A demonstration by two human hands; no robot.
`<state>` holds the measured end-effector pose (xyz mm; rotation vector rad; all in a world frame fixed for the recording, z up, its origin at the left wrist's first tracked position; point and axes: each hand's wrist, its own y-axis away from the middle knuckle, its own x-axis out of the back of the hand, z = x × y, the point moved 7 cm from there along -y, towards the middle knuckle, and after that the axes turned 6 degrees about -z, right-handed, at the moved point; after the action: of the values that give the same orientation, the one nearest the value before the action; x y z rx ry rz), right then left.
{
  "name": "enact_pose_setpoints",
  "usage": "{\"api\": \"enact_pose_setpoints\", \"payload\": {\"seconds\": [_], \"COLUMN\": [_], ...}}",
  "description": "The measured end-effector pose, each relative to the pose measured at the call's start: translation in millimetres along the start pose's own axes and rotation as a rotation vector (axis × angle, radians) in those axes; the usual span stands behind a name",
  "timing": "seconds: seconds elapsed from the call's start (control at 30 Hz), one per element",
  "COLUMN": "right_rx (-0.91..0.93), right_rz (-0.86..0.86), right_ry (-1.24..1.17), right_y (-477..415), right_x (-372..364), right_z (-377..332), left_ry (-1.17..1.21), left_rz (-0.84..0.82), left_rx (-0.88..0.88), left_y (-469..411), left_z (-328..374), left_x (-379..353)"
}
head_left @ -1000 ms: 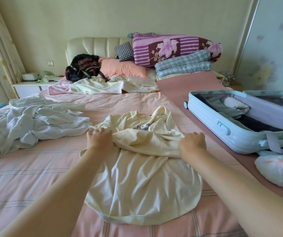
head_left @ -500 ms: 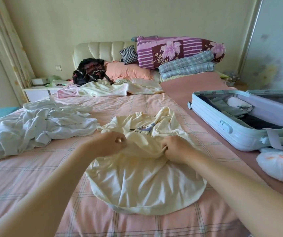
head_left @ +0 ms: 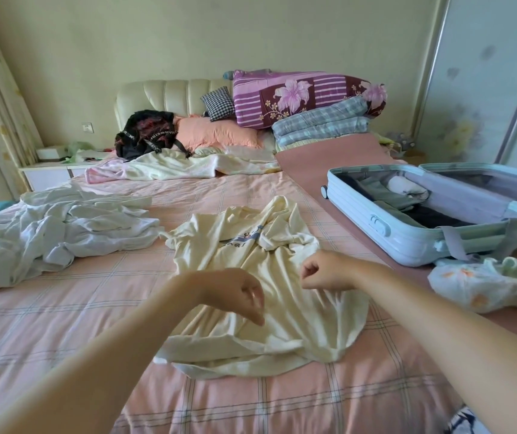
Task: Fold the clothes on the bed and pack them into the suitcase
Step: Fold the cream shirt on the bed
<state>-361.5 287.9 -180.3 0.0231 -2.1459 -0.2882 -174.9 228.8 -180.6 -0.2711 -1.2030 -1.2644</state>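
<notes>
A crumpled cream-yellow cotton T-shirt (head_left: 297, 324) with a small printed motif on its chest lay in the middle of the bed, on the pink checked bedsheet (head_left: 94, 308), its hem toward the near edge and its collar end bunched toward the far side. The left hand (head_left: 235, 292) hung over the shirt's left part with the wrist bent and the fingers drooping, loosely curled, tips down at the cloth; blur hid whether they pinched it. The right hand (head_left: 326, 272) sat over the shirt's right part with fingers curled tight toward the palm; whether any fabric was caught in them could not be told.

To the right, on a plain pink cover, the pale blue hard-shell suitcase (head_left: 407, 239) lay open, with folded grey-green and dark garments (head_left: 401, 198) inside. A white bundle with orange prints (head_left: 485, 286) lay just near of it. A heap of rumpled white clothes (head_left: 63, 227) lay on the left. At the far end sat a black backpack (head_left: 147, 133) and a purple floral quilt (head_left: 307, 95).
</notes>
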Motion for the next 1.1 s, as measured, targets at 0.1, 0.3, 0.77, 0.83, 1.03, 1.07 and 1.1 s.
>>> {"api": "enact_pose_setpoints", "payload": {"seconds": [0.1, 0.3, 0.77, 0.83, 1.03, 1.07, 1.1], "right_rx": [0.022, 0.02, -0.35, -0.348, 0.077, 0.127, 0.156], "right_rz": [-0.259, -0.226, -0.337, -0.195, 0.07, 0.021, -0.023], "right_ry": [0.053, 0.307, 0.503, 0.646, 0.386, 0.351, 0.336], "right_y": [15, 38, 96, 84, 48, 42, 36], "right_x": [-21, -15, 11, 14, -11, -28, -46], "right_z": [7, 34, 68, 61, -31, -48, -63], "left_ry": [-0.068, -0.15, -0.091, -0.08, -0.169, -0.169, -0.177], "left_rz": [-0.131, -0.075, 0.337, 0.341, 0.526, 0.517, 0.495], "left_rx": [-0.016, -0.054, -0.17, -0.161, 0.109, 0.174, 0.231], "left_y": [-25, -52, -69, -68, -16, -2, 11], "left_z": [29, 49, 71, 68, -6, -22, -38], "left_x": [-32, -42, -32, -26, 3, 3, 4]}}
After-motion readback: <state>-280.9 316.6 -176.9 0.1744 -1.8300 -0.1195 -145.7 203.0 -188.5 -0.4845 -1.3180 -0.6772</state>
